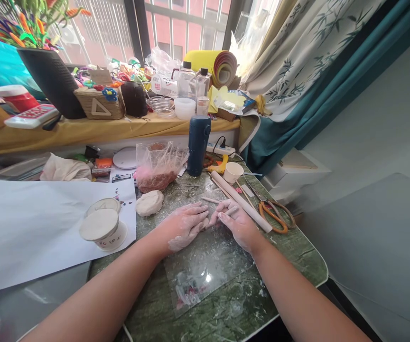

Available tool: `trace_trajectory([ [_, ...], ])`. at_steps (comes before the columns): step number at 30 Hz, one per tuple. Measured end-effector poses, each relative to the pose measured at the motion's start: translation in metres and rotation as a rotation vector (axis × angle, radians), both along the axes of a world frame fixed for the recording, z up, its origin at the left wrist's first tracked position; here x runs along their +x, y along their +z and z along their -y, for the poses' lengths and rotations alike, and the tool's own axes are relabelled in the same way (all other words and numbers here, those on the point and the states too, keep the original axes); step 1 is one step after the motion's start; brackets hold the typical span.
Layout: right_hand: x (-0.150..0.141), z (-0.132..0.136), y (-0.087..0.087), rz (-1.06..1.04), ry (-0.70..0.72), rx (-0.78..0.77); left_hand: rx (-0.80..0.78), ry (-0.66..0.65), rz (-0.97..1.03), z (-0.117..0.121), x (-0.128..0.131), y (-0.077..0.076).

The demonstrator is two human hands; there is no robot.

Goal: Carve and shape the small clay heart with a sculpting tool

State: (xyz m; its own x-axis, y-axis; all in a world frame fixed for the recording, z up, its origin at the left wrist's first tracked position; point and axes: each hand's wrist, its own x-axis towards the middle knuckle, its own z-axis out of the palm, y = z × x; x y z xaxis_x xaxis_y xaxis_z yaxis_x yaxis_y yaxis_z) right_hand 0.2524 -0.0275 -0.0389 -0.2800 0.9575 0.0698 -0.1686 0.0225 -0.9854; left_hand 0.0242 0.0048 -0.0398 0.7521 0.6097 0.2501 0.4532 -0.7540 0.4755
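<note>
Both my hands are dusted with white powder and meet over the middle of the green table. My left hand (188, 222) lies palm down with its fingers stretched out, their tips close to my right hand; whatever is under them is hidden. My right hand (238, 223) is turned partly up, its fingers curled and thumb pressed against a thin pale roll of clay (230, 211). Just beyond the fingertips lies a thin pale stick-like piece (210, 200). A lump of whitish clay (150, 203) sits left of my hands. Under them is a clear plastic sheet (205, 280), powdery and smeared.
Right of my hands lie a pale rolling pin (241, 202) and orange-handled scissors (274, 216). A paper cup (233, 172), dark blue bottle (198, 145) and plastic bag of reddish-brown stuff (157, 178) stand behind. Lidded tubs (100, 225) rest on white paper (23, 228) at left.
</note>
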Motion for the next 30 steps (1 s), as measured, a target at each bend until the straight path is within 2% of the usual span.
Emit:
trace_trajectory([
  [5, 0.006, -0.003, 0.000, -0.190, -0.154, -0.060, -0.039, 0.014, -0.051, 0.003, -0.003, 0.008],
  [9, 0.014, -0.011, -0.001, -0.267, -0.229, -0.075, -0.009, 0.016, -0.084, 0.007, -0.004, 0.010],
  [20, 0.022, -0.022, -0.006, -0.387, -0.263, -0.180, 0.113, 0.115, -0.008, 0.006, 0.010, -0.016],
  [24, 0.025, -0.026, -0.007, -0.414, -0.268, -0.180, 0.058, 0.181, -0.041, 0.005, -0.001, -0.008],
  [27, 0.026, -0.027, -0.007, -0.432, -0.265, -0.188, -0.009, 0.139, -0.113, 0.005, -0.011, 0.000],
  [30, 0.025, -0.028, -0.008, -0.449, -0.257, -0.200, -0.005, 0.139, -0.176, 0.004, -0.012, 0.001],
])
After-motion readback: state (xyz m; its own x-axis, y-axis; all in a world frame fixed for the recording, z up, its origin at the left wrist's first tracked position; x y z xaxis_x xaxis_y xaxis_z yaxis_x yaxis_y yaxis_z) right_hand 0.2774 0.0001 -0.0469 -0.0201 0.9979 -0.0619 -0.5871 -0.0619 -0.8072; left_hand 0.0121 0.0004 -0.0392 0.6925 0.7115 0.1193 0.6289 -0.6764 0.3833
